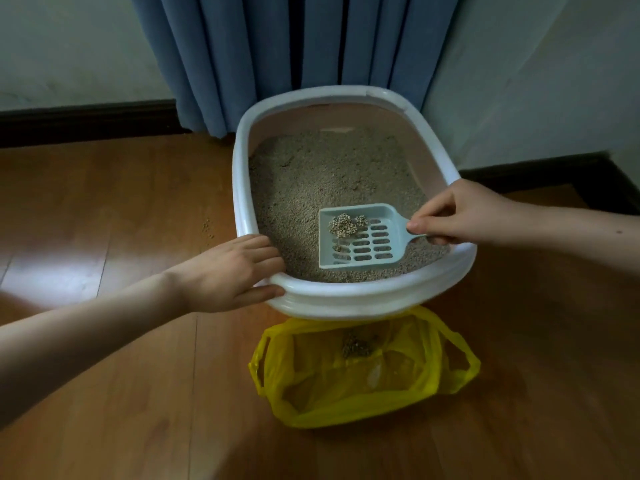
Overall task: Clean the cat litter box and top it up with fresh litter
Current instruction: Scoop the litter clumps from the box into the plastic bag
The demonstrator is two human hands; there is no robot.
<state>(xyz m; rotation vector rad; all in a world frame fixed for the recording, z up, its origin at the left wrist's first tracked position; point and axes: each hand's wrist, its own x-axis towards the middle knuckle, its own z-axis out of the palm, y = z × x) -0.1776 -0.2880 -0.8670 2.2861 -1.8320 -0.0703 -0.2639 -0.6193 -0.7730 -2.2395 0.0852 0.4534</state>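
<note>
A white-rimmed litter box [349,295] with pink inner walls sits on the wood floor, filled with tan litter [322,174]. My right hand [460,213] pinches the handle of a pale grey slotted scoop [360,237], held level over the litter near the box's front. A clump of litter [344,224] lies in the scoop's far left corner. My left hand [232,271] grips the box's front left rim, fingers over the edge and thumb under it. An open yellow plastic bag [360,372] lies on the floor right in front of the box, with a small clump [356,346] inside.
Blue curtains [294,46] hang behind the box against a pale wall with a dark skirting board [86,123]. A few stray litter grains [207,228] lie on the floor left of the box. Wood floor [104,393] extends on both sides.
</note>
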